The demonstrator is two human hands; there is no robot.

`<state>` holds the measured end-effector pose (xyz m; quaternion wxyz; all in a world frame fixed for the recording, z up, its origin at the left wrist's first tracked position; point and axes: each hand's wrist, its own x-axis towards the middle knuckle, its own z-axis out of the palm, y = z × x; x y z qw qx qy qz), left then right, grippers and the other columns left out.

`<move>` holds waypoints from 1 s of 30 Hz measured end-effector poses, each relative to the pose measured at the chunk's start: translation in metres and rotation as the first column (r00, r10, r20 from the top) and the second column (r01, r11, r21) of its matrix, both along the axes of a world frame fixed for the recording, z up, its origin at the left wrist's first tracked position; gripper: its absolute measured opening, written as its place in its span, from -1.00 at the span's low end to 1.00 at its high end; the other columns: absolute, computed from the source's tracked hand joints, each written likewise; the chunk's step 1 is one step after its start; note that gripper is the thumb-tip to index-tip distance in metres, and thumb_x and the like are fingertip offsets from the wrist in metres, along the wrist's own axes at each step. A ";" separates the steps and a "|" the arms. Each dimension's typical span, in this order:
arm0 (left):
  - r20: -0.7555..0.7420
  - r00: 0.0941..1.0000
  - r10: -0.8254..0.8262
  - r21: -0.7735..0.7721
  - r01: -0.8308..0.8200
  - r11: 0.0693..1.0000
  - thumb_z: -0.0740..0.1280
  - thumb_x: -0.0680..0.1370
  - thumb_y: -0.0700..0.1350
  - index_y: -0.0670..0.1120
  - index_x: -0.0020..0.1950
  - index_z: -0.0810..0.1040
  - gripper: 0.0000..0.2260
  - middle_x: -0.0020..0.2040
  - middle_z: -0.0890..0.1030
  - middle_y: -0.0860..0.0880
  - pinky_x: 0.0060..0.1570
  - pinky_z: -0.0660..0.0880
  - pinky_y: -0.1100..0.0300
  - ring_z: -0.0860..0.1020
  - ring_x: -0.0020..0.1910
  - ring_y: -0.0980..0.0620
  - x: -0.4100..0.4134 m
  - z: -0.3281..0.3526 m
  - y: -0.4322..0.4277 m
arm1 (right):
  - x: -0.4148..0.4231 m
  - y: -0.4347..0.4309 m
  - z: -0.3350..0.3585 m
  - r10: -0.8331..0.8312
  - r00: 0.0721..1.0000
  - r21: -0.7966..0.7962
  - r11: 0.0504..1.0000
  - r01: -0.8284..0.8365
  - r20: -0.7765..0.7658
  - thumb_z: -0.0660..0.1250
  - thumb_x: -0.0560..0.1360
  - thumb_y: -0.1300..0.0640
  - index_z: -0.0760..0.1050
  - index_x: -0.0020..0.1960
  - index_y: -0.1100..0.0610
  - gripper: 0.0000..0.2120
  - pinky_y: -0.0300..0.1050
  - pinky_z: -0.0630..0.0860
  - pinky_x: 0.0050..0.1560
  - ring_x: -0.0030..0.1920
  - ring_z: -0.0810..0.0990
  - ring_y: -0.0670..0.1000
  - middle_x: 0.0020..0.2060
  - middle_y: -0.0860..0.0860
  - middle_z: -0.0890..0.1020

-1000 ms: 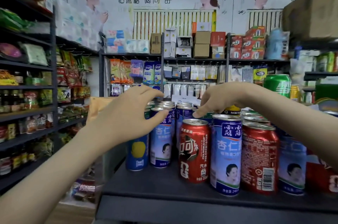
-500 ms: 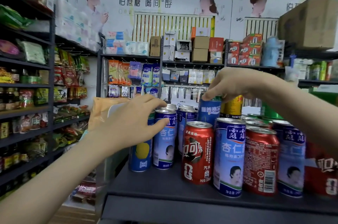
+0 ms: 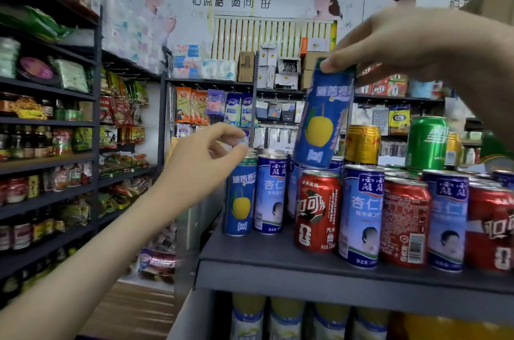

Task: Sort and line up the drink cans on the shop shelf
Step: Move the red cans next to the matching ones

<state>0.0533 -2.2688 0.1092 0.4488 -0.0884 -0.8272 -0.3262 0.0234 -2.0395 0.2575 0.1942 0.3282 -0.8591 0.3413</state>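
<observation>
- Racks [image 3: 55, 123] along the left wall hold snack bags and jars, well apart from the cans.
- The left hand [image 3: 203, 164] reaches in at the shelf's left end. Its fingers are loosely curled with a gap to the thumb and grip nothing. The thumb tip is at the rim of the pear can [image 3: 241, 200]; whether it touches cannot be told.
- The pear can, blue with a yellow fruit, stands upright at the left end of the front row on the shelf [image 3: 278, 275].
- Just beside it on the right stands a pale can [image 3: 271, 195], blue and white, upright.
- The lifted can [image 3: 322, 117], blue with the same yellow fruit, hangs in the air above the rows, clear of the can tops, tilted with its top leaning right.
- Under it a cola can [image 3: 317, 211] stands in front, red, label facing out.
- Further right the front row alternates: a blue can [image 3: 361, 217], a barcode can [image 3: 404, 223] in red, then more blue and red ones, packed close.
- A gold can [image 3: 361, 143] and a green can [image 3: 427, 142] rise above the rows behind.
- The right hand [image 3: 417, 45], blurred, pinches the lifted can by its top rim with the fingertips.
- Below the shelf, yellow-topped bottles [image 3: 286, 317] stand in a row.
</observation>
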 end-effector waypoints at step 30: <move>0.340 0.914 0.220 0.073 -0.259 0.963 0.46 0.36 0.16 -0.10 0.16 0.38 -0.46 0.07 0.49 -0.06 -0.03 0.45 0.08 0.50 0.07 -0.06 -0.010 -0.071 0.036 | -0.011 0.028 -0.176 -0.184 0.866 -0.148 0.981 0.129 -0.466 0.36 0.50 0.15 0.35 0.36 0.16 -0.54 -0.39 0.08 0.24 0.33 0.33 0.03 0.29 0.06 0.43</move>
